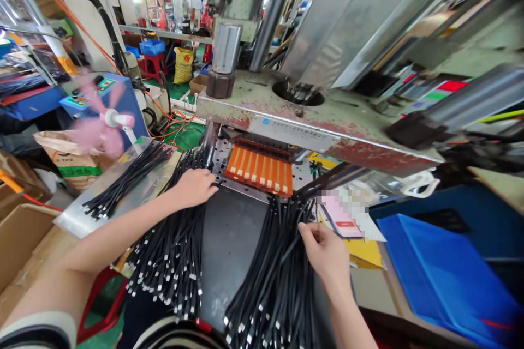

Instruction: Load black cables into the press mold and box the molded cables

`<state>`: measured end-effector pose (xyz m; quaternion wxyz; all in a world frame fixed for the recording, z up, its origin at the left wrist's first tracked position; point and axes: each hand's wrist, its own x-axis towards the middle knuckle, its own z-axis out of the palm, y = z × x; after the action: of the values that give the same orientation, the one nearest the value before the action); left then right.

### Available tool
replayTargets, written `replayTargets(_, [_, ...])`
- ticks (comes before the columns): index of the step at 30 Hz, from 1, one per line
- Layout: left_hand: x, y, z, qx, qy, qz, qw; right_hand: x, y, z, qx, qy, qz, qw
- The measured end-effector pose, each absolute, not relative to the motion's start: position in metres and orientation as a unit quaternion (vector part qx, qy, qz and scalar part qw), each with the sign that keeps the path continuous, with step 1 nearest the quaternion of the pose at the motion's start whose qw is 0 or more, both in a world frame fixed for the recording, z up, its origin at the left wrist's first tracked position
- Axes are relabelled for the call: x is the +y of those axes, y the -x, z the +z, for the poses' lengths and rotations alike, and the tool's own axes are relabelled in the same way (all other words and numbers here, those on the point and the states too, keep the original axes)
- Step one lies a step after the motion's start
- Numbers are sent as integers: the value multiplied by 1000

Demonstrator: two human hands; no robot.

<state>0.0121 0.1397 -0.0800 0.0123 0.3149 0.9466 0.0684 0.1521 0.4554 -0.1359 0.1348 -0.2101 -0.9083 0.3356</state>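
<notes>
My left hand (195, 186) rests palm down on a thick bundle of black cables (172, 251) that hangs off the left of the machine bed; its fingers are curled over the strands. My right hand (325, 253) pinches a few strands of a second bundle of black cables (274, 283) on the right. Both bundles end in small white connectors near me. Between the hands lies the dark machine bed (233, 240), and behind it an orange mould fixture (261, 170) with several pale slots sits under the press.
The press's heavy metal plate (311, 120) overhangs the fixture. A third cable bundle (126, 177) lies on a metal tray at left, beside a pink fan (102, 120). A blue bin (442, 272) is at right, cardboard boxes at far left.
</notes>
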Motion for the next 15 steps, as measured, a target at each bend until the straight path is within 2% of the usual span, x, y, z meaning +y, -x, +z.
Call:
replayTargets(3, [176,-9,-99,961,-262,59,61,448,-151,-129,-841,200,474,166])
replayTargets(5, [183,-6,-107,961,-253,65,84,439,-152,-118,-815,169,535,148])
replayTargets(9, [173,-12,-95,935,-323,107,102,415,-156,-93,-831,79,546,69])
replayTargets(12, [165,-27,-64,887,-376,251,96,395,-156,-80,-843,15,534,60])
replayTargets(15, [167,-44,-27,811,-377,439,85,377,-153,-71,-836,-32,536,115])
